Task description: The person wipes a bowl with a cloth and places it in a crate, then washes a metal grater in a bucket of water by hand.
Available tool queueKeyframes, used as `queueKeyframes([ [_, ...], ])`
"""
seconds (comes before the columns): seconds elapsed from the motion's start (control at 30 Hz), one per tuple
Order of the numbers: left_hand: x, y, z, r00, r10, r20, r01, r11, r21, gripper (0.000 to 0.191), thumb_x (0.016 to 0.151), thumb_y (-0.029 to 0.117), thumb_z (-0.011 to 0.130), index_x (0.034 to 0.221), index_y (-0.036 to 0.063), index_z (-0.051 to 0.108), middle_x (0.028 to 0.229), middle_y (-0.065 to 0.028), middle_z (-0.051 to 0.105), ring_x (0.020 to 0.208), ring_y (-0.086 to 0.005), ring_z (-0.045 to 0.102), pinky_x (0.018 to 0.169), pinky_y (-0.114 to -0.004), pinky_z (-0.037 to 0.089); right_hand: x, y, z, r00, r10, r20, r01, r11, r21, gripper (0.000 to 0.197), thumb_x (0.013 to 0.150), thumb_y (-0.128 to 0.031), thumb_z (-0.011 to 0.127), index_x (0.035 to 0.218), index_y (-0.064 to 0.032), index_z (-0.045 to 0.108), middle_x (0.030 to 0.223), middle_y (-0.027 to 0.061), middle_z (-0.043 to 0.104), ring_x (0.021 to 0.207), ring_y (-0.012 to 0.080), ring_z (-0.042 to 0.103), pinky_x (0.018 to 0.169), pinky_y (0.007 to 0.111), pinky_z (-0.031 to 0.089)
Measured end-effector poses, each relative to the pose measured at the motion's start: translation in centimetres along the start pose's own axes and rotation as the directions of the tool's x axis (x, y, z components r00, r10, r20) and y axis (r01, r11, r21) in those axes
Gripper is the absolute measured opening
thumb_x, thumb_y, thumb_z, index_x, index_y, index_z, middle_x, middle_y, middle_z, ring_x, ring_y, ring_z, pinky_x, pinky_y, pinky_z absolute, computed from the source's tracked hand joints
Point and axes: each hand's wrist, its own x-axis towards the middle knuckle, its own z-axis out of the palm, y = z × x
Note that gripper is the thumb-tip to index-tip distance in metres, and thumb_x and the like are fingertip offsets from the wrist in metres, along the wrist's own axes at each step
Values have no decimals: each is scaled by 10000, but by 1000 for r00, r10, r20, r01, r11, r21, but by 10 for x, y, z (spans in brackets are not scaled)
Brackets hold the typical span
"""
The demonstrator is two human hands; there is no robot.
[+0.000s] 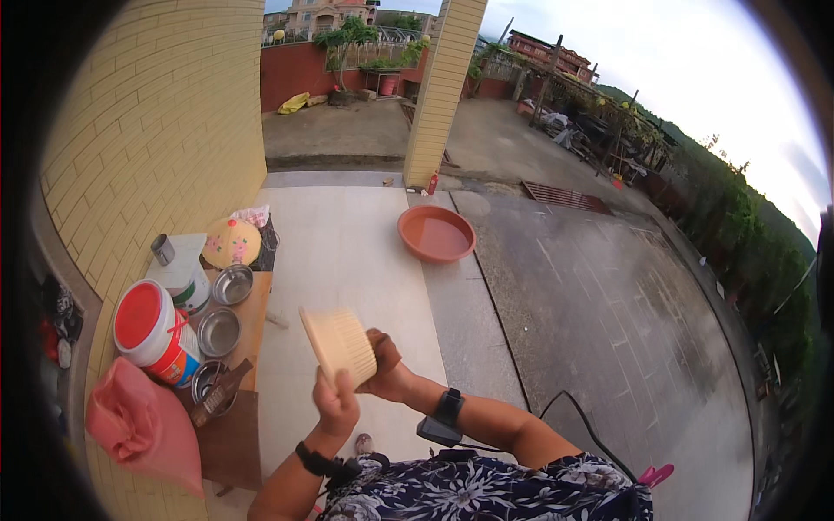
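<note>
A cream plastic basket or colander (339,342) with ribbed sides is held up in front of my body, tipped on its side. My left hand (337,400) grips its near rim, thumb against the ribbed wall. At the base end, my right hand (389,368) holds it with curled fingers. The inside of the basket faces away to the left and is hidden. Below it lies a pale tiled floor (345,247).
On my left, a wooden table (228,443) bears several metal bowls (219,332), a red-lidded bucket (156,332) and a pink sack (143,423). A conical hat (231,243) sits behind. Ahead stands a terracotta-coloured basin (436,234) of water, near a tiled pillar (443,91).
</note>
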Motion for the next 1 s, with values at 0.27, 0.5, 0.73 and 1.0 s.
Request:
queueKeyframes([
  [0.27, 123, -115, 35, 800, 333, 500, -478, 856, 196, 185, 824, 85, 586, 978, 7, 520, 763, -200, 581, 637, -407, 553, 535, -463, 447, 86, -61, -62, 996, 71, 59, -79, 988, 133, 713, 836, -681, 379, 1264, -118, 465, 1190, 73, 571, 1030, 214, 591, 912, 373, 472],
  [0.5, 176, -179, 68, 843, 149, 516, -370, 858, 357, 167, 828, 66, 585, 946, -29, 513, 716, -230, 563, 617, -420, 548, 538, -462, 443, 161, -119, -125, 967, 185, 175, -208, 970, 124, 575, 875, -528, 457, 1286, -127, 429, 1260, 80, 514, 1073, 207, 560, 923, 392, 456],
  [0.73, 284, -191, 126, 899, 185, 398, -282, 938, 200, 131, 835, 48, 540, 931, -41, 530, 734, -233, 572, 641, -432, 554, 553, -448, 444, 297, -220, -151, 932, -289, 219, 354, 853, -383, 595, 938, -491, 407, 1340, -54, 363, 1276, 38, 431, 1199, 169, 424, 1010, 300, 350],
  [1.0, 403, -268, 149, 940, 199, 276, -298, 874, 383, 146, 856, 63, 527, 961, -36, 533, 787, -213, 594, 672, -427, 566, 559, -451, 451, 399, -241, -182, 857, 90, 507, -278, 910, 309, 708, 768, -559, 621, 1317, -166, 409, 1313, 92, 485, 1193, 252, 479, 986, 453, 395],
])
